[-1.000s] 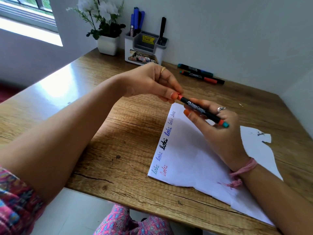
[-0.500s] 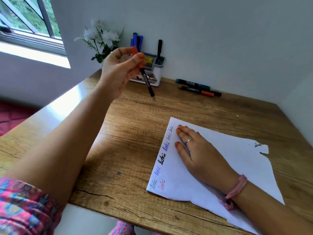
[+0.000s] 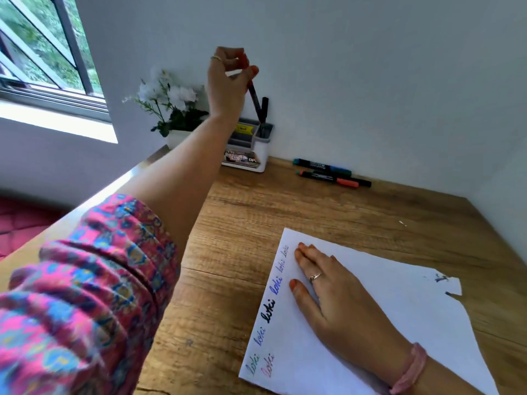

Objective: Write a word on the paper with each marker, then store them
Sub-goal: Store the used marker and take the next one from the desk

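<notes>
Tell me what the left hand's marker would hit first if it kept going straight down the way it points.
Probably the right-hand compartment of the desk organizer: the marker pinched in the left hand points tip-down at it, beside the black pen standing there. Depth is unclear, so it might brush that pen.

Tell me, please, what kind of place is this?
Probably a home desk or study corner. A wooden table stands against a wall by a window, with a pen holder, a flower pot and a written paper.
</notes>
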`<state>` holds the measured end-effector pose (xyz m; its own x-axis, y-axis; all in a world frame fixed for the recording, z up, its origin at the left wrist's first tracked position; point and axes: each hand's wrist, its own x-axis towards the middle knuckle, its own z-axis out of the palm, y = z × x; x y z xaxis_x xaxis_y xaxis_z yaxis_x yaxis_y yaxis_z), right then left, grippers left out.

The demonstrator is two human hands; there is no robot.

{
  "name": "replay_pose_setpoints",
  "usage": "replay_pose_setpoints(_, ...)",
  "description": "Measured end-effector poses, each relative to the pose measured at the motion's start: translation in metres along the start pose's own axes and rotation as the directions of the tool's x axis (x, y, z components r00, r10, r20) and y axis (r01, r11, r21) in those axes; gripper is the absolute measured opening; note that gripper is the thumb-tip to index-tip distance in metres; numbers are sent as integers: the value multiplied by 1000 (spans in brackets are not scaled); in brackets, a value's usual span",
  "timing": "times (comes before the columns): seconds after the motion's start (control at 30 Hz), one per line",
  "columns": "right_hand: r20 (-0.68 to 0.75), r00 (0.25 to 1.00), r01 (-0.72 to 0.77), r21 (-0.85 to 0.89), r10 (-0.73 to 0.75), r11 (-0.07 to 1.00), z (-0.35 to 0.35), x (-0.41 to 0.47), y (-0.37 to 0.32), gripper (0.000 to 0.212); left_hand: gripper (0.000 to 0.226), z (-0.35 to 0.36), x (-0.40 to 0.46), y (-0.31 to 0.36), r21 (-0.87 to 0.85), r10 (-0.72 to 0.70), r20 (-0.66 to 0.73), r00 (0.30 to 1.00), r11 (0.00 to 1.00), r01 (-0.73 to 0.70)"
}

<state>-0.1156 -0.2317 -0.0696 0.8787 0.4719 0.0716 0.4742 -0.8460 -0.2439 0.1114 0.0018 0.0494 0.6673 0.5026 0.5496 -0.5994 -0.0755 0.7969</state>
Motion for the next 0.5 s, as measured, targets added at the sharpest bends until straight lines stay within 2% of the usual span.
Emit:
replay_pose_setpoints(0.17, 29, 999, -22, -17, 23, 1000, -3, 1, -2, 79, 29, 17, 8, -26, 221, 28, 82, 996, 974, -46)
replay_pose_setpoints(0.23, 58, 998, -22, -14, 23, 1000, -4, 2, -2, 77, 31, 22, 10, -35, 263, 26, 109, 994, 963, -54)
replay_pose_setpoints(0.33, 87, 996, -23, -26, 25, 999, -8, 4, -4, 87, 32, 28, 10, -45, 331, 31, 143, 989, 940, -77)
replay_pose_setpoints(0.5, 104, 995, -8, -44, 13, 999, -6, 4, -1, 95, 23, 31, 11, -65, 411, -30, 220, 975, 909, -64)
